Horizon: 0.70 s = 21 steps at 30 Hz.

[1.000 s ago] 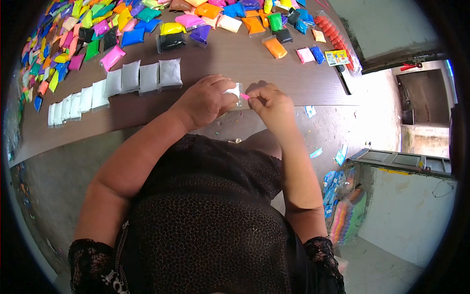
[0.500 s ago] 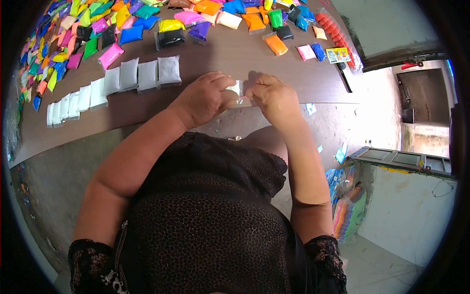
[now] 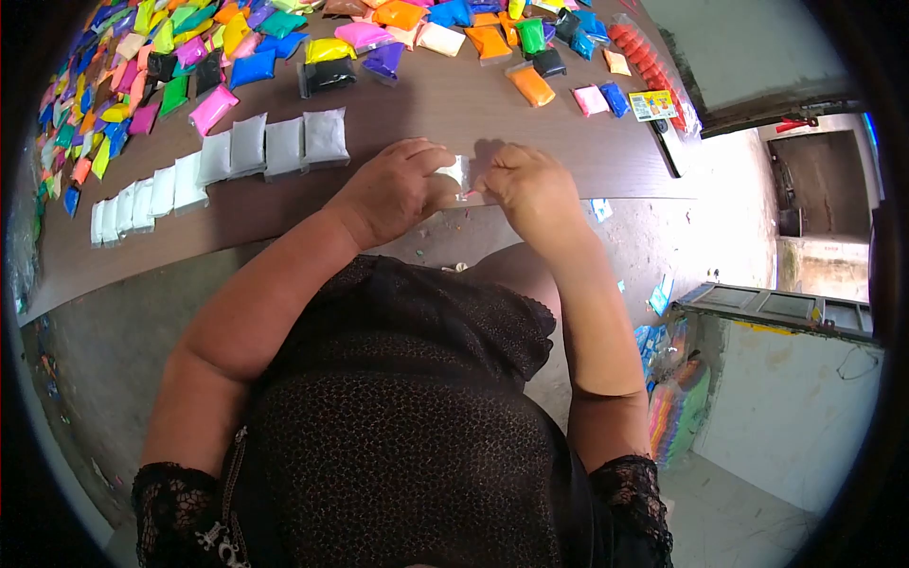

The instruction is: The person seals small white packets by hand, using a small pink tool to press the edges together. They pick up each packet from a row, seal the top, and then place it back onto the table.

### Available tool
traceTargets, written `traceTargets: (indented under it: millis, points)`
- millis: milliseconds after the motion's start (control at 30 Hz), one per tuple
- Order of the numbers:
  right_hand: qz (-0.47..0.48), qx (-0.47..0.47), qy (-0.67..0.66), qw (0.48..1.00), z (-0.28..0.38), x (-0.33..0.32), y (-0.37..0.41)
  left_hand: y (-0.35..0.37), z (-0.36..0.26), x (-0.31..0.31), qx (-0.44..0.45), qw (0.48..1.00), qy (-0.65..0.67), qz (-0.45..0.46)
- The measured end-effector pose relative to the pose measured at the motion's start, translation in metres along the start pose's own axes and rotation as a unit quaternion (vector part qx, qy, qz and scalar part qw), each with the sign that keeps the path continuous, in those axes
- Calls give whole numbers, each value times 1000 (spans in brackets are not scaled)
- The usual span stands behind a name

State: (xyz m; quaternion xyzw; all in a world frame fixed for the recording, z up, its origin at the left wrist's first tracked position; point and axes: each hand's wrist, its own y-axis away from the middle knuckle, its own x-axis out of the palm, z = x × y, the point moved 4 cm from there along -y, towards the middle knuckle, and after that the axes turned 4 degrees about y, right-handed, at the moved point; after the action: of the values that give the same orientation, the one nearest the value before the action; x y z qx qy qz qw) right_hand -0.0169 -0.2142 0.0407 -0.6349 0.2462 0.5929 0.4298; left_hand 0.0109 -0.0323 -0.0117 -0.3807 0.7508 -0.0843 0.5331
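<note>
At the front edge of the table, my left hand (image 3: 402,185) is closed, its fingers curled against a small whitish, shiny packet (image 3: 461,172). Most of that packet is hidden behind the fingers. My right hand (image 3: 530,185) is closed in a pinch just to the right of it. A tiny reddish bit shows at the right fingertips, too small to name. Left of my hands, a row of white sachets (image 3: 284,147) lies on the brown table (image 3: 417,114), the larger ones nearest my left hand.
Many colourful sachets (image 3: 256,66) cover the far and left parts of the table. An orange sachet (image 3: 531,85) lies beyond my right hand. Toward the right edge are a red packaged strip (image 3: 644,62), a yellow card (image 3: 653,106) and a dark bar-like object (image 3: 668,151).
Both hands keep nearly the same place and closed grip. My right forearm has shifted slightly to the right, and a little more of the whitish packet shows between the hands.
</note>
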Motion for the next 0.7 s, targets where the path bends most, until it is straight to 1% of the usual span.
traceTargets:
  millis: [67,167,300,367,467,500,567,600,667,700]
  points:
    - [-24,3,7,1000,-1,1,1,0,0,0,-7,1000,8,-2]
    - [-27,26,-2,999,-2,5,2,1,0,0,-2,1000,-3,8]
    - [-9,13,-24,1000,-1,3,4,1,1,1,-6,1000,-4,4]
    - [-38,16,-3,999,0,2,5,0,0,0,-13,1000,11,9]
    - [-44,14,-4,999,0,1,3,1,0,0,-17,1000,12,14]
    - [-44,13,-5,999,0,1,4,1,0,0,-18,1000,12,14]
    - [-7,17,-15,1000,-1,1,6,0,-1,-1,-13,1000,3,13]
    - [-7,18,-14,1000,0,2,6,0,-1,-2,-12,1000,4,13]
    - [-37,32,-5,999,1,1,5,-1,-2,-2,-8,1000,4,12]
    - [-37,32,-5,999,0,0,6,-1,-1,-1,-8,1000,4,12]
